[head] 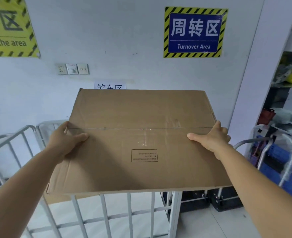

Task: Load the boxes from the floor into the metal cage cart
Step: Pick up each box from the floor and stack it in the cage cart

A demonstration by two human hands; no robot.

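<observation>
A large flat brown cardboard box, taped along its middle seam, fills the centre of the head view. I hold it up in the air over the metal cage cart. My left hand grips its left edge, thumb lying on the top face. My right hand grips the right edge the same way. The cart's grey barred front wall shows below the box and its side rail at the left. Part of another brown box peeks out inside the cart under the held one.
A white wall with a blue "Turnover Area" sign stands behind the cart. To the right is a second cart with blue crates and a shelf unit. Black cases sit on the floor right of the cage.
</observation>
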